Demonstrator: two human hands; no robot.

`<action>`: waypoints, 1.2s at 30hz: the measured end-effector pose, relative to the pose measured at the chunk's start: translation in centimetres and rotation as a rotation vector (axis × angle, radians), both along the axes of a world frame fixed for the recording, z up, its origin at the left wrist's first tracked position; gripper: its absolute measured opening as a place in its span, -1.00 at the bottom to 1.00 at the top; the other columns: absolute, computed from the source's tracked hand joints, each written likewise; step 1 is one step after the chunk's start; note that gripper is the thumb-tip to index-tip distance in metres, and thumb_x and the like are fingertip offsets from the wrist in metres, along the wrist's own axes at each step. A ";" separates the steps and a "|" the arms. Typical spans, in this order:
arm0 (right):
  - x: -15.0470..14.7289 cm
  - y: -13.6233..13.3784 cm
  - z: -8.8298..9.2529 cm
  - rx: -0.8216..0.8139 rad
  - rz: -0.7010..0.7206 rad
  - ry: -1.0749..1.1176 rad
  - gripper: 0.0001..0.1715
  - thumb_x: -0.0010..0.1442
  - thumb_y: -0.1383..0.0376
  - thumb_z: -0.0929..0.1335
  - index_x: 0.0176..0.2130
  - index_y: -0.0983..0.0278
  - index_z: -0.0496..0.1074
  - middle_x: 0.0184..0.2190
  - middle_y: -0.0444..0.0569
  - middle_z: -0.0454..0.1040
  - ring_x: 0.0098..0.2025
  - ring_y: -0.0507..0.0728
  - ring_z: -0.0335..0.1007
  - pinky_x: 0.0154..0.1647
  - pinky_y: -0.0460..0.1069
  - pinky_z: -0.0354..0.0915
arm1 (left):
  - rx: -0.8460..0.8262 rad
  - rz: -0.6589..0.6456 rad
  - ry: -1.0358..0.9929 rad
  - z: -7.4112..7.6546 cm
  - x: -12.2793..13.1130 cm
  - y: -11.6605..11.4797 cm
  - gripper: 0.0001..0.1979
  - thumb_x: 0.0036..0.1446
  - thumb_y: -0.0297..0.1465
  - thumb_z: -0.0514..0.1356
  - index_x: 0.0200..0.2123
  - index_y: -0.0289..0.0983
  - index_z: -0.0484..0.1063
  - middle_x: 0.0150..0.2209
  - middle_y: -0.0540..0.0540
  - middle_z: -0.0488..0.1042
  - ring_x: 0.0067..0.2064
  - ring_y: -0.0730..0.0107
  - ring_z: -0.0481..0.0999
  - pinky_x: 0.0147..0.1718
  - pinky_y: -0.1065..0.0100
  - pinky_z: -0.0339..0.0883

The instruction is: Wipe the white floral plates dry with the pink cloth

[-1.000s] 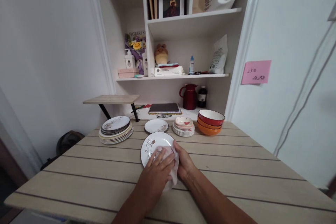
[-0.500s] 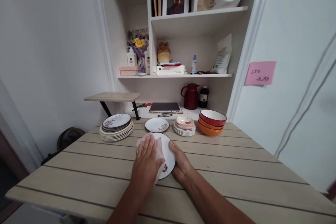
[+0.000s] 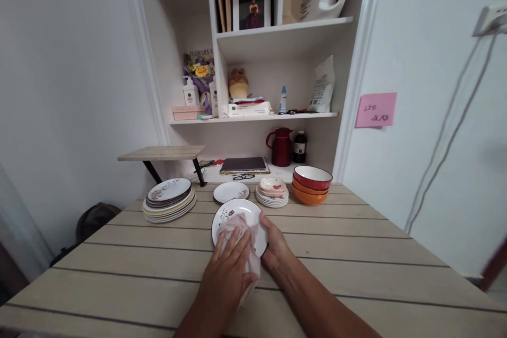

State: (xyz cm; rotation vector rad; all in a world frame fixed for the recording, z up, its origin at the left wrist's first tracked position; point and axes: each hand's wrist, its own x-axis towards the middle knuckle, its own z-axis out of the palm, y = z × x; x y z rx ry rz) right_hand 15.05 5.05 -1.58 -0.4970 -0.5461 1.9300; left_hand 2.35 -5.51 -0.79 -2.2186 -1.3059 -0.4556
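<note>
A white plate with a dark rim and a brown floral print is tilted up towards me above the table. My right hand grips its right edge, thumb on the face and fingers behind. Against the plate's face my left hand presses a pale pink cloth, its fingers bent over the fabric. The cloth covers the plate's lower middle and hangs past its lower edge. Just behind lies another dark-rimmed plate on the table.
To the left stands a stack of plates beside a small raised wooden stand. Small dishes and stacked red and orange bowls sit at the right. A red jug and a closed laptop are at the back.
My left hand and the cloth have slid from the plate's upper left to its lower middle, uncovering the print at the upper left. The camera view has turned slightly to the right.
</note>
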 end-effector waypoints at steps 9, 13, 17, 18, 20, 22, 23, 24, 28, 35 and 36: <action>-1.4 -1.9 0.8 0.027 0.069 0.027 -0.54 0.10 0.15 0.40 -0.05 0.34 0.42 -0.17 0.11 0.59 -0.15 0.23 0.53 -0.03 0.12 0.36 | 0.080 0.253 -0.151 1.8 -0.3 3.6 -0.37 0.24 -0.22 0.05 0.29 -0.38 0.06 0.28 -0.28 0.17 0.33 0.08 0.07 0.24 -0.04 0.01; -0.8 -1.3 0.5 0.016 0.068 0.004 -0.57 0.10 0.14 0.40 -0.07 0.32 0.44 -0.20 0.08 0.60 -0.15 0.21 0.53 -0.05 0.12 0.37 | 0.012 0.152 -0.116 1.6 2.4 4.3 -0.38 0.21 -0.23 0.08 0.29 -0.33 0.09 0.31 -0.19 0.12 0.34 0.12 0.02 0.24 -0.03 0.03; 0.6 -0.2 0.5 -0.032 0.061 -0.022 -0.58 0.13 0.11 0.37 -0.12 0.36 0.45 -0.29 0.10 0.60 -0.22 0.25 0.55 -0.12 0.14 0.40 | -0.022 0.022 -0.060 -0.7 3.7 2.4 -0.37 0.19 -0.15 0.10 0.27 -0.29 0.14 0.29 -0.14 0.18 0.33 0.10 0.06 0.24 -0.01 0.04; 0.8 0.0 0.6 -0.040 0.055 -0.023 -0.58 0.14 0.10 0.36 -0.12 0.36 0.45 -0.31 0.10 0.61 -0.23 0.25 0.55 -0.14 0.15 0.40 | -0.019 -0.012 -0.041 -1.3 3.4 1.7 -0.35 0.19 -0.13 0.10 0.28 -0.27 0.11 0.30 -0.12 0.17 0.33 0.11 0.06 0.25 0.00 0.03; 1.0 0.3 0.6 -0.039 0.019 -0.019 -0.57 0.14 0.10 0.36 -0.11 0.35 0.44 -0.31 0.10 0.61 -0.24 0.25 0.55 -0.15 0.14 0.41 | 0.010 -0.007 -0.032 -2.0 2.2 0.4 -0.34 0.21 -0.12 0.08 0.31 -0.20 0.03 0.31 -0.07 0.13 0.33 0.16 0.05 0.26 0.05 0.00; 0.7 0.2 0.7 -0.036 -0.029 -0.027 -0.57 0.13 0.10 0.37 -0.09 0.34 0.43 -0.30 0.09 0.61 -0.26 0.24 0.55 -0.16 0.14 0.41 | 0.048 0.026 -0.035 -1.9 0.6 -0.3 -0.34 0.23 -0.11 0.06 0.32 -0.21 0.01 0.30 -0.08 0.16 0.32 0.17 0.08 0.26 0.04 -0.02; 0.5 0.1 0.7 -0.034 -0.048 -0.032 -0.57 0.12 0.11 0.38 -0.09 0.34 0.42 -0.30 0.08 0.61 -0.26 0.23 0.55 -0.15 0.14 0.41 | 0.071 0.060 -0.051 -1.6 -0.1 -0.4 -0.37 0.25 -0.15 0.05 0.32 -0.22 0.01 0.29 -0.08 0.18 0.32 0.17 0.09 0.26 0.04 -0.03; 0.2 0.0 0.7 -0.032 -0.060 -0.036 -0.57 0.11 0.13 0.39 -0.08 0.33 0.41 -0.29 0.08 0.61 -0.26 0.23 0.55 -0.14 0.13 0.41 | 0.080 0.099 -0.064 -1.2 -0.7 -0.3 -0.40 0.26 -0.20 0.04 0.31 -0.22 0.03 0.29 -0.09 0.19 0.32 0.16 0.10 0.26 0.03 -0.04; -0.9 -0.9 0.6 0.001 -0.023 -0.047 -0.56 0.09 0.16 0.41 -0.06 0.31 0.41 -0.22 0.07 0.60 -0.24 0.22 0.55 -0.12 0.11 0.40 | 0.067 0.281 -0.161 0.9 -0.6 1.6 -0.40 0.24 -0.32 0.08 0.31 -0.31 0.02 0.31 -0.17 0.14 0.33 0.11 0.05 0.25 -0.03 -0.05; -0.4 -0.5 -0.4 -0.015 0.033 -0.028 -0.63 0.09 0.18 0.40 -0.12 0.32 0.46 -0.29 0.04 0.61 -0.23 0.20 0.55 -0.11 0.07 0.39 | -0.048 0.044 -0.105 1.4 3.2 2.7 -0.40 0.21 -0.18 0.11 0.25 -0.31 0.16 0.28 -0.13 0.19 0.33 0.13 0.06 0.25 0.00 0.03; -0.2 -0.2 -0.4 -0.020 0.028 -0.028 -0.63 0.09 0.17 0.40 -0.13 0.33 0.46 -0.31 0.04 0.61 -0.24 0.20 0.55 -0.12 0.08 0.40 | -0.059 0.004 -0.093 1.0 3.2 2.2 -0.41 0.21 -0.15 0.10 0.24 -0.30 0.19 0.27 -0.12 0.23 0.32 0.13 0.09 0.24 0.02 0.05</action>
